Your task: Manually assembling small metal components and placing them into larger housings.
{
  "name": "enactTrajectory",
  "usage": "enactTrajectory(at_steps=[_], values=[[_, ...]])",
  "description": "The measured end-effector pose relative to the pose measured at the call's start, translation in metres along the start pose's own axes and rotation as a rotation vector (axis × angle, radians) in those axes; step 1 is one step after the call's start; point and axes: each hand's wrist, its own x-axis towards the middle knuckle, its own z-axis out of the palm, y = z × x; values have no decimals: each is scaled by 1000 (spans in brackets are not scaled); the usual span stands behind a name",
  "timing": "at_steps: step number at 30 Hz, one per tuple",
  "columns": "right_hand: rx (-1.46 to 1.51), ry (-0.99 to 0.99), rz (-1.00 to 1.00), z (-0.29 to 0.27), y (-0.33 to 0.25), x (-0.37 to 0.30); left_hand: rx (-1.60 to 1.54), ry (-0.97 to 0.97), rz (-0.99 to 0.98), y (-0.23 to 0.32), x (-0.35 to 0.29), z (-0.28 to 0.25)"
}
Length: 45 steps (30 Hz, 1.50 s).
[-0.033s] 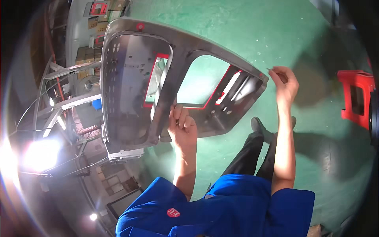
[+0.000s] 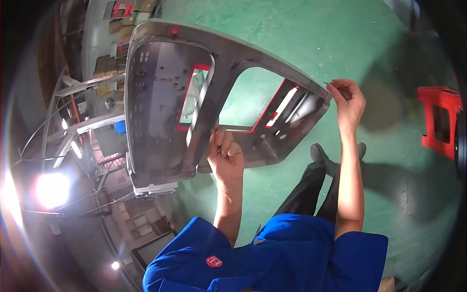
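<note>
A large grey metal panel (image 2: 216, 82), shaped like a vehicle door shell with rounded openings, stands tilted in front of me. Red edging runs along some of its inner cut-outs. My left hand (image 2: 226, 153) is at its near edge by the middle bar, fingers curled closed; whatever is in them is hidden. At the panel's right corner, my right hand (image 2: 348, 97) has thumb and forefinger pinched together. A tiny thin tip shows at those fingertips, too small to name, close to the corner's red spot (image 2: 322, 91).
A red plastic stool (image 2: 441, 117) stands on the green floor (image 2: 389, 146) at the right. To the left are a metal frame (image 2: 99, 124), cartons (image 2: 104, 65) and a bright lamp (image 2: 52, 190). My shoes (image 2: 318, 153) are just beyond the panel's near right side.
My right hand has moved slightly left and up, closer to the panel's right corner. The left hand stays almost where it was, still closed at the near edge.
</note>
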Motion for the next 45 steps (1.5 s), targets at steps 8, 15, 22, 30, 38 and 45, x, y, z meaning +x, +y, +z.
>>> enactTrajectory(at_steps=[8, 15, 22, 30, 38, 45], values=[[55, -103, -219, 56, -21, -22, 131, 24, 7, -15, -22, -10], [-13, -81, -166, 57, -11, -39, 256, 9, 44, -7, -30, -21], [-143, -55, -345, 51, -14, -52, 304, -5, 17, -3, -37, -27], [-169, -89, -446, 48, -4, -48, 320, -57, -11, -9, -43, -36], [-271, -310, -447, 32, -46, -82, 451, 146, -195, -15, -66, -33], [-494, -1003, -144, 11, -63, -134, 628, -143, -463, -38, -94, -46]])
